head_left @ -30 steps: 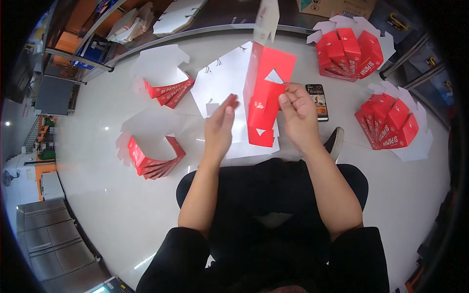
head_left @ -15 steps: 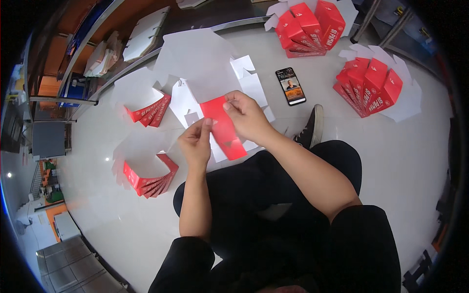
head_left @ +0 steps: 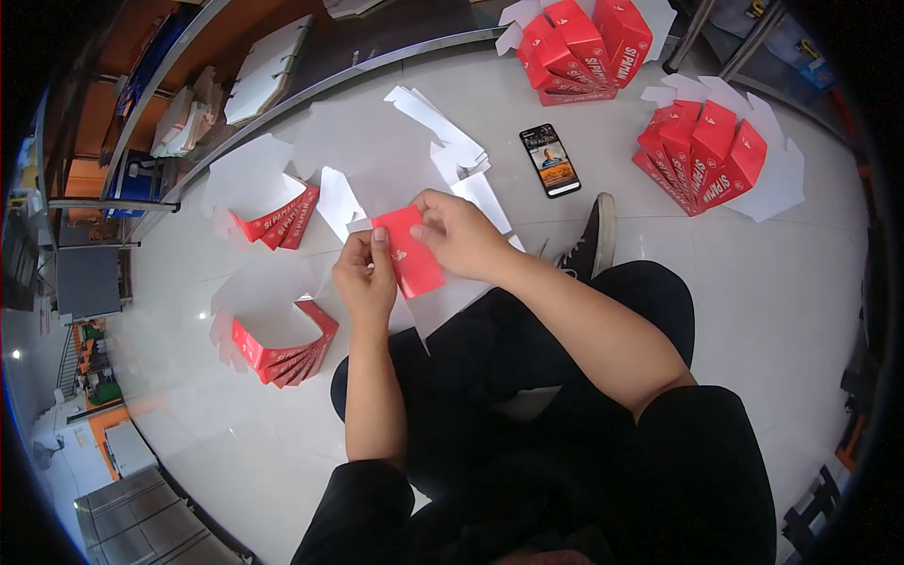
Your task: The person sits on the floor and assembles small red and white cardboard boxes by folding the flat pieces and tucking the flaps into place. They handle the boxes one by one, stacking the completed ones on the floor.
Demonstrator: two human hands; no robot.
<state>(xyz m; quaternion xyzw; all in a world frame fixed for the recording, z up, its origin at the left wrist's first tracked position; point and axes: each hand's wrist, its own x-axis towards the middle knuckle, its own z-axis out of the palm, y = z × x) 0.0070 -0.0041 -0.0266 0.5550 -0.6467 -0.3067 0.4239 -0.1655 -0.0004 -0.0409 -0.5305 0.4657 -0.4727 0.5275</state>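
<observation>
Between my two hands is a red-and-white paper food box (head_left: 417, 264), partly folded, with its red panel facing up and a white flap hanging toward my lap. My left hand (head_left: 364, 275) pinches its left edge, thumb on top. At the upper right edge, my right hand (head_left: 463, 235) grips it with bent fingers; some fingertips are hidden behind the card. Just beyond my hands, flat white box blanks (head_left: 436, 124) lie loosely piled on the floor.
Nested red boxes stand in stacks at left (head_left: 287, 221), nearer left (head_left: 290, 356), far right (head_left: 579, 56) and right (head_left: 702, 160). A lit phone (head_left: 550, 160) lies near my shoe (head_left: 589, 240). A metal-edged shelf (head_left: 339, 71) runs along the far side.
The box has turned and folded: its long red strip now shows as a shorter panel, and a white flap sticks out below. Both hands stay on it. The view has shifted slightly.
</observation>
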